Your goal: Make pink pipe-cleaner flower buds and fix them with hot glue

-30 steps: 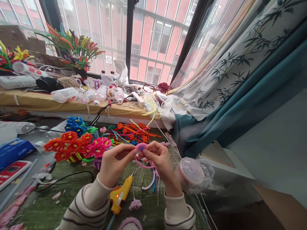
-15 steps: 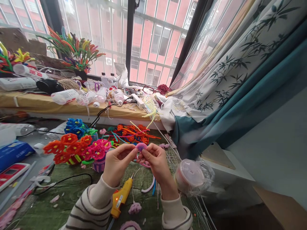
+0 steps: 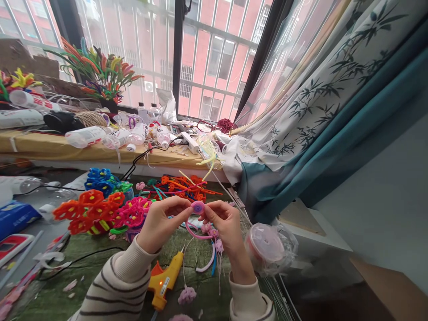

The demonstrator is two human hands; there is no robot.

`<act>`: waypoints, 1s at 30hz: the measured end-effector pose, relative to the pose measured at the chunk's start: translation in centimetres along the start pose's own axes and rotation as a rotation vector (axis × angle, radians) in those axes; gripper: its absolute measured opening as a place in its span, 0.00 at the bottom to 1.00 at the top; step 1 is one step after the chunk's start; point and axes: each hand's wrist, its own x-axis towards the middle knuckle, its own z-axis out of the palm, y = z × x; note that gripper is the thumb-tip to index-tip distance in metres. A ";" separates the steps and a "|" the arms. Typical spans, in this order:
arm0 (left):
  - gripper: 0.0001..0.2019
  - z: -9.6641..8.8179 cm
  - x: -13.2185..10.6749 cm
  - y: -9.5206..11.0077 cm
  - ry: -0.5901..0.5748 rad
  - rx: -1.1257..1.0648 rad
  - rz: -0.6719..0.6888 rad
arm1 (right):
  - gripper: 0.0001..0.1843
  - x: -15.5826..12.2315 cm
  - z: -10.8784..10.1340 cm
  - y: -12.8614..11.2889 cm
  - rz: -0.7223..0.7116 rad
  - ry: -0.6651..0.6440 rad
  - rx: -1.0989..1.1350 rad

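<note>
Working left to right across the green mat [image 3: 50, 294]: one orange pipe-cleaner flower bunch [image 3: 87, 211] is standing just beside one magenta bunch [image 3: 132, 213], which is crowding the left hand [image 3: 160, 225]. That hand and the right hand [image 3: 224, 227] are clamping one pink pipe-cleaner coil [image 3: 198, 207] between their fingertips, above the mat, hiding part of its rim. One pink loop [image 3: 194, 234] is hanging beneath it. One yellow glue gun [image 3: 163, 278] is lying below the hands, near the striped sleeve [image 3: 117, 285], which the bottom edge is cutting off. One plastic-wrapped spool [image 3: 262, 243] is sitting to the right, leaving a narrow gap beside the right hand.
</note>
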 end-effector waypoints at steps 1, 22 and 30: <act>0.09 0.0 0.0 0.0 0.003 0.010 0.008 | 0.10 0.0 0.0 0.0 0.001 -0.001 -0.013; 0.12 -0.8 0.1 -1.4 -0.062 -0.131 -0.129 | 0.16 -0.2 0.1 0.6 0.211 -0.062 0.031; 0.13 -0.6 0.2 -0.6 -0.094 -0.209 -0.149 | 0.15 -0.4 0.0 0.1 0.178 -0.068 0.044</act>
